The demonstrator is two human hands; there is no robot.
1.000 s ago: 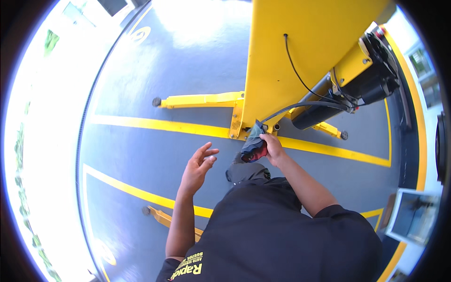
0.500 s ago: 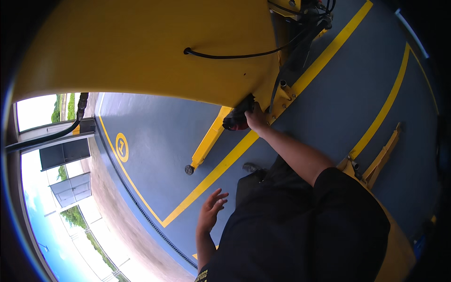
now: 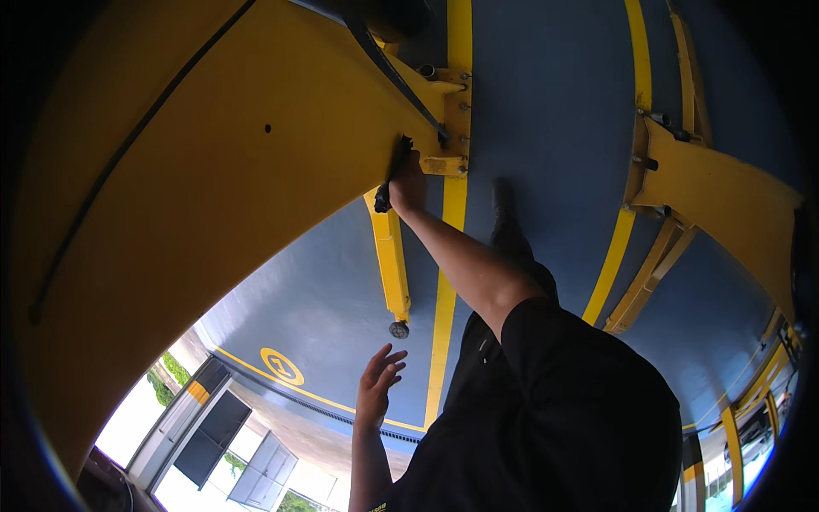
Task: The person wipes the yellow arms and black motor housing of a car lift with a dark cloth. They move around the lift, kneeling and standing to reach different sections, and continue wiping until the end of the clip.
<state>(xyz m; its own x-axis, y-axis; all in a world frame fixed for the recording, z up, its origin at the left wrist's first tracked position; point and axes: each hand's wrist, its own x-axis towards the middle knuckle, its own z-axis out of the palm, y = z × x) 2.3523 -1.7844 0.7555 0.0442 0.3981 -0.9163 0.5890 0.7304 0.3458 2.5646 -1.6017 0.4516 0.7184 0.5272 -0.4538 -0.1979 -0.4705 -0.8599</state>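
A crumpled dark cloth (image 3: 383, 198) is gripped in my right hand (image 3: 409, 186), fingers closed round it. The cloth presses against the edge of a large yellow post (image 3: 230, 162), which looks like the column of a vehicle lift. Just beside this hand is the post's bolted yellow base (image 3: 456, 119). My left hand (image 3: 378, 386) hangs in the air with its fingers apart and nothing in it. Nearest to it is the round black pad (image 3: 398, 329) at the end of a yellow lift arm (image 3: 391, 260).
Thin black cable (image 3: 141, 141) runs along the post's face, and a dark strap (image 3: 388, 68) slants down to the base. A second yellow post (image 3: 725, 192) with its own arm (image 3: 644, 286) stands at the right. Yellow lines (image 3: 457, 51) mark the grey floor (image 3: 546, 119); doorways lie at lower left.
My view has turned and come closer to the post. My right hand, still holding the cloth, has shifted along the post's edge. The left hand stays open in the air.
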